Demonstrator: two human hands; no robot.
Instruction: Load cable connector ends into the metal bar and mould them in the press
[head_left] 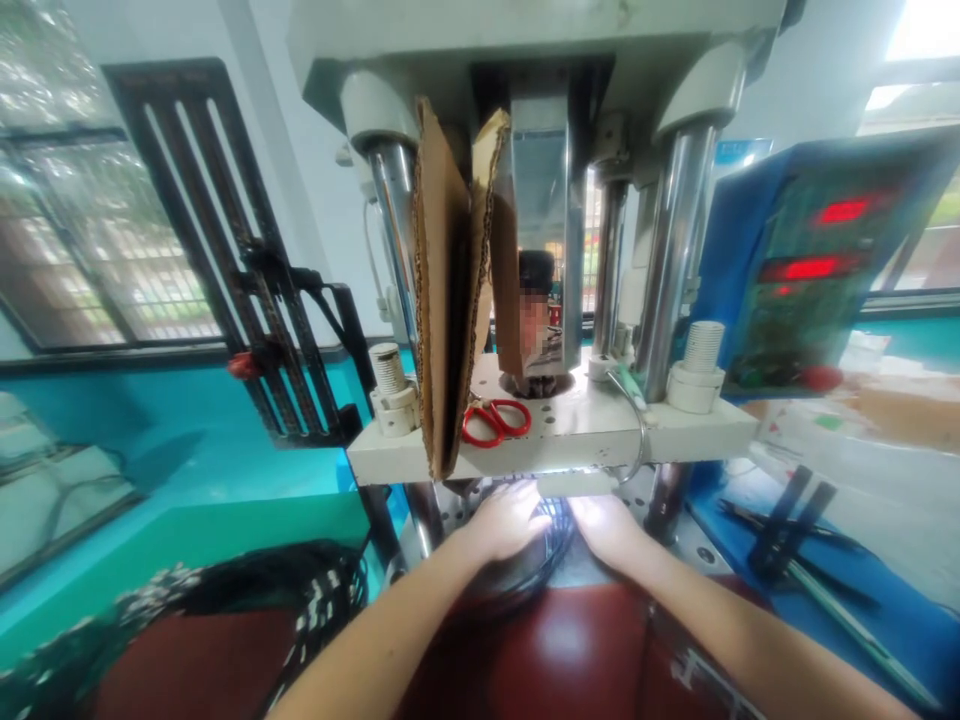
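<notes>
Black cable [556, 540] lay coiled between my two grips, at four o'clock from the left grip [506, 520] and nine o'clock from the right grip [606, 530]. The left one reached across the coil's upper part, thumb apart from the fingers; the right one lay along its right side, tips washed out by glare. From where I sat I couldn't tell how far either had closed, or whether the right one touched the cable.

My main worry was the pale plate [570, 460] at twelve o'clock, just above the fingertips. I judged the machine [544, 190] to be some kind of press; if that plate could drop, fingers beneath it might be pinched. A quick lift could also knock knuckles on its front edge, and the glare made misjudging likelier. With a slack hold, loops could spring out and snag.

Farther out, also at twelve o'clock, red-handled scissors [498, 420] sat near the plate's front edge, where a bump could send them onto the hands. Folded cardboard [442, 300] stood at eleven. At eight o'clock from the left grip lay a cord heap [292, 565]; at three from the right, tools [776, 530] on a blue surface [885, 590]; between one and two, a blue control box [817, 235].
</notes>
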